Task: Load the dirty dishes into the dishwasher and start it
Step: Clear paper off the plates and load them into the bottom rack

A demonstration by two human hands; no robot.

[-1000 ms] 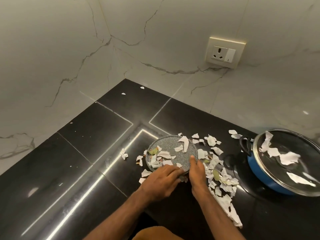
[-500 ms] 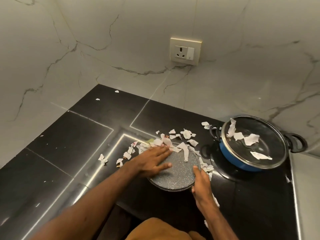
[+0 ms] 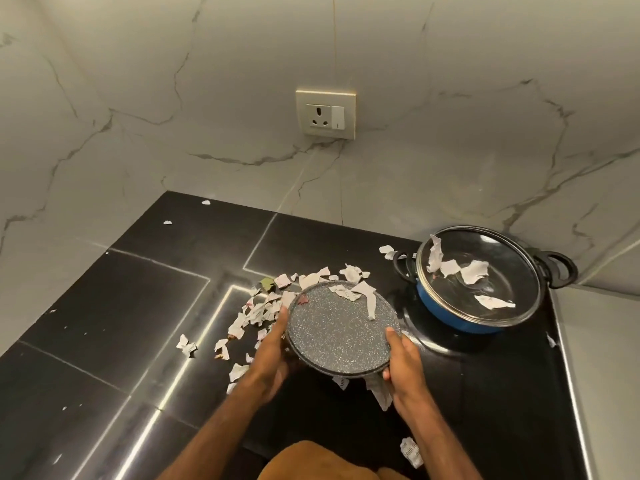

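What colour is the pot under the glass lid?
The pot is blue, with black handles; the head view shows it.

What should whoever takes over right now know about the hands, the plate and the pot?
Left hand grips the left rim of the speckled grey plate; right hand grips its right rim. The plate looks raised off the black counter and tilted.
A few paper scraps lie on the plate; many more are strewn on the counter to its left.
Blue pot stands at the right by the wall, glass lid on, scraps on the lid.
Done: plate picked up. Left: shed the scraps, load plate and pot, start the dishwasher, which is not in view.
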